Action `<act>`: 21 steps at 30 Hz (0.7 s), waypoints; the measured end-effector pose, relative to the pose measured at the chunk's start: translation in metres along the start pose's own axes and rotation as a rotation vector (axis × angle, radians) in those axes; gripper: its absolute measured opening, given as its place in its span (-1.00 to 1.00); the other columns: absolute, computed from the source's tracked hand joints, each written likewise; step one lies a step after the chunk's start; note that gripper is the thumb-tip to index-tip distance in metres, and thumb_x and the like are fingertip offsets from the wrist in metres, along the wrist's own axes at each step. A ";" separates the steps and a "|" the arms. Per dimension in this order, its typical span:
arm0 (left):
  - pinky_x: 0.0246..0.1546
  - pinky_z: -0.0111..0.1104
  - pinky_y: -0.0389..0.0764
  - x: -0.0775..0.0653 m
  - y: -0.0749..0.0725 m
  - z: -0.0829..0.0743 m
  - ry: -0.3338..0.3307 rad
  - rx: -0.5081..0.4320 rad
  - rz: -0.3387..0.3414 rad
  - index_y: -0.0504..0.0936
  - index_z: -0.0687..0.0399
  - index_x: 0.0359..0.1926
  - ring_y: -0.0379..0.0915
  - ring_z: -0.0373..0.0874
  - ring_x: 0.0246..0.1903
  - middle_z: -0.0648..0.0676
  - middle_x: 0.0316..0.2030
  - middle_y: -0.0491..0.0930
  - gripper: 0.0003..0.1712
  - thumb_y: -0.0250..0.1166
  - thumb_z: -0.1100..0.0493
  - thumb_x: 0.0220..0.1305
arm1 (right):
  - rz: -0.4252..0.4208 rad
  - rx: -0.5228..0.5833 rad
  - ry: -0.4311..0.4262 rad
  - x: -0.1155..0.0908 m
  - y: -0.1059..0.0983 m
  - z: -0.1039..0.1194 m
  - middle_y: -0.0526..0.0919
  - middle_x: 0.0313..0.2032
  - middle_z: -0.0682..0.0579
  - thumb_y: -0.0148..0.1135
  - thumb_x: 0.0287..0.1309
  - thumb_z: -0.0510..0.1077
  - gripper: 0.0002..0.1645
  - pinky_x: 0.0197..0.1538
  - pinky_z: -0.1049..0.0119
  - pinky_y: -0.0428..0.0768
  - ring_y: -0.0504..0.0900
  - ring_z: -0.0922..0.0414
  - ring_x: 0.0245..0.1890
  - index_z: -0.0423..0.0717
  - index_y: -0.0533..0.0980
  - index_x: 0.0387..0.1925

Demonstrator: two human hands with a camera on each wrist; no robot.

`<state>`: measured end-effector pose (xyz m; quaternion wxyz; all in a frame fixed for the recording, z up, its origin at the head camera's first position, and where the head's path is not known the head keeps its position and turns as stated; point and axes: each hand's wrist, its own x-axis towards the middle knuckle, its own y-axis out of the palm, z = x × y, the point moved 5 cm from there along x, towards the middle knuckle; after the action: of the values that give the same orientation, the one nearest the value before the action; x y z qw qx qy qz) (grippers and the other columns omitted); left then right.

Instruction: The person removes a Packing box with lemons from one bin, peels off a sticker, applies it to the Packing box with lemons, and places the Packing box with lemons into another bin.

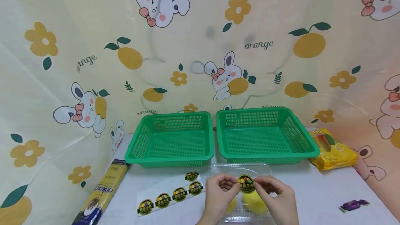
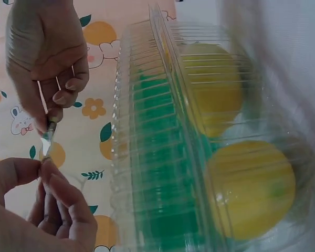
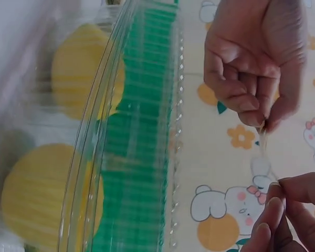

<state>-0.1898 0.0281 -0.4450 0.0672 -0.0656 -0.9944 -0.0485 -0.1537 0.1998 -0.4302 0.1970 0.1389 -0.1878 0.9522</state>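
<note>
Five round black stickers (image 1: 179, 194) sit on a white sheet (image 1: 148, 193) at the left of the worktop (image 1: 181, 215), four in a slanting row and one above the row's right end. Next, the left hand (image 1: 219, 194) has finger and thumb closed on the left edge of a loose sticker (image 1: 246, 184): black, gold-rimmed, small coloured fruit above a band of gold characters. It is held over a clear ribbed box (image 1: 242, 215), apart from it, with two smooth yellow fruits (image 1: 254, 202) showing inside. The right hand (image 1: 279, 194) pinches the opposite edge likewise.
</note>
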 end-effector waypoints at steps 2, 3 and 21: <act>-0.41 -0.50 0.63 0.001 0.001 0.000 0.015 0.024 0.024 0.71 0.34 -0.33 0.57 -0.30 -0.52 0.11 -0.46 0.70 -0.93 0.38 0.40 0.13 | -0.002 -0.026 -0.015 0.001 0.000 0.000 0.69 -0.48 0.09 0.45 0.02 -0.42 -0.84 -0.46 0.43 0.51 0.55 0.26 -0.55 -0.15 0.71 -0.35; -0.41 -0.50 0.63 0.001 0.001 -0.001 0.021 0.039 0.041 0.72 0.33 -0.32 0.57 -0.30 -0.51 0.13 -0.44 0.70 -0.93 0.37 0.38 0.16 | -0.002 -0.035 -0.021 0.002 -0.001 0.000 0.69 -0.49 0.11 0.45 0.02 -0.41 -0.84 -0.46 0.43 0.51 0.55 0.26 -0.55 -0.15 0.71 -0.35; -0.39 -0.49 0.59 0.021 -0.006 0.003 0.046 0.251 0.125 0.75 0.19 -0.42 0.52 -0.35 -0.52 0.01 -0.52 0.68 -0.96 0.43 0.38 0.10 | 0.221 -0.017 0.115 0.028 0.006 -0.023 0.70 -0.49 0.05 0.48 0.02 -0.35 -0.90 -0.50 0.37 0.54 0.53 0.24 -0.62 -0.22 0.72 -0.35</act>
<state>-0.2119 0.0254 -0.4457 0.1008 -0.1172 -0.9848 0.0789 -0.1857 0.2133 -0.4434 0.1024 0.0610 -0.1982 0.9729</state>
